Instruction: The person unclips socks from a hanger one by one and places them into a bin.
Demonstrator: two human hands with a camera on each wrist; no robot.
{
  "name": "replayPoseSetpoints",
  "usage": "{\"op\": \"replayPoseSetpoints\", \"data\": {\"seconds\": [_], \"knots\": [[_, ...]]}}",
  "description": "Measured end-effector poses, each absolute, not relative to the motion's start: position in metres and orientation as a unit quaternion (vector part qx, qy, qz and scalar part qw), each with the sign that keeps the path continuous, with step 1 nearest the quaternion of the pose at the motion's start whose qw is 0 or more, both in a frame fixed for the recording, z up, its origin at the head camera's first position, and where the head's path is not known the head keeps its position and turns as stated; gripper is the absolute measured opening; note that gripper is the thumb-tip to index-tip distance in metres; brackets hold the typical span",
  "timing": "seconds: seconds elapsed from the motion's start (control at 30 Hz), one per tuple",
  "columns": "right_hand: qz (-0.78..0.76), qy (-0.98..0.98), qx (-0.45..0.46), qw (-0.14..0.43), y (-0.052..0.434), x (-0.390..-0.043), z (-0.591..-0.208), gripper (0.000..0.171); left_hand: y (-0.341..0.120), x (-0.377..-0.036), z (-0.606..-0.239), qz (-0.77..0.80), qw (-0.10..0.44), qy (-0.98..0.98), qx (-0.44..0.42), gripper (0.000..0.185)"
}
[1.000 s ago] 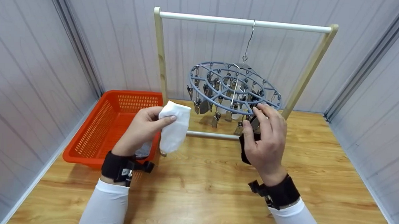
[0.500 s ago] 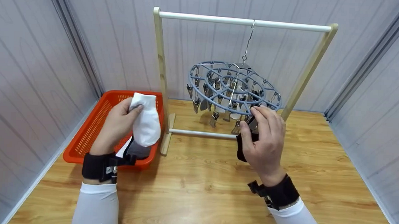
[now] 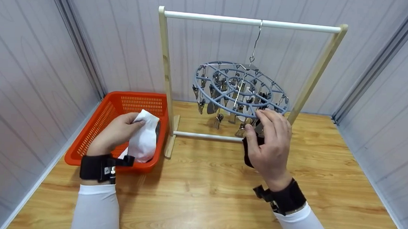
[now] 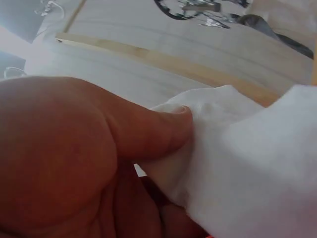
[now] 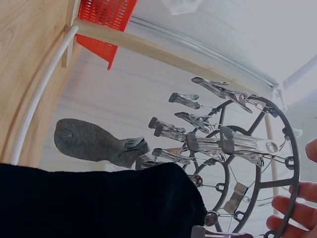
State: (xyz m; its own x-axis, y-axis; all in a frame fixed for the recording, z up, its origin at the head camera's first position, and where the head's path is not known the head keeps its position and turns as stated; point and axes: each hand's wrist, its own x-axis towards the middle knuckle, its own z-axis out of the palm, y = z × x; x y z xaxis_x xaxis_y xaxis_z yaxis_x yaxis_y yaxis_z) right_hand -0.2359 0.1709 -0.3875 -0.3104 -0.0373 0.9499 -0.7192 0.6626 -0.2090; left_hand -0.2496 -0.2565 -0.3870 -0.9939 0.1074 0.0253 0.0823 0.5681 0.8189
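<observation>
Thumb and bent fingers of the left hand (image 3: 120, 131) pinch a white sock (image 3: 143, 139), holding it over the near right part of the orange basket (image 3: 93, 132). The right hand (image 3: 271, 145), its thumb apart from loosely bent fingers, has fingertips at the near right rim of a gray clip hanger (image 3: 225, 94); black cloth (image 5: 99, 203) hangs just left of that hand. A small pale label (image 3: 107, 171) sits on the left wrist strap (image 3: 90, 168) (any print is too small to read). Among the metal clips, a gray sock (image 5: 89, 141) hangs too. Basket and wooden rack (image 3: 166, 64) stand on a wood-grain surface (image 3: 203, 200), with pale panelled walls (image 3: 135, 39) left, right and far.
</observation>
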Motion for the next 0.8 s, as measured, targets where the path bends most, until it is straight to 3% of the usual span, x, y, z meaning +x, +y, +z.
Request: {"op": "replayPoseSetpoints", "data": {"seconds": [0.1, 0.37, 0.8], "knots": [[0.321, -0.744, 0.255, 0.528, 0.171, -0.235, -0.388, 0.04, -0.257, -0.259, -0.398, 0.45, 0.014, 0.891, 0.056, 0.036], [0.321, -0.743, 0.259, 0.528, 0.168, -0.235, -0.389, 0.04, -0.258, -0.264, -0.401, 0.453, -0.004, 0.891, -0.034, 0.051], [0.322, -0.733, 0.281, 0.528, 0.163, -0.232, -0.388, 0.041, -0.235, -0.257, -0.39, 0.515, -0.063, 0.855, 0.01, 0.04]]}}
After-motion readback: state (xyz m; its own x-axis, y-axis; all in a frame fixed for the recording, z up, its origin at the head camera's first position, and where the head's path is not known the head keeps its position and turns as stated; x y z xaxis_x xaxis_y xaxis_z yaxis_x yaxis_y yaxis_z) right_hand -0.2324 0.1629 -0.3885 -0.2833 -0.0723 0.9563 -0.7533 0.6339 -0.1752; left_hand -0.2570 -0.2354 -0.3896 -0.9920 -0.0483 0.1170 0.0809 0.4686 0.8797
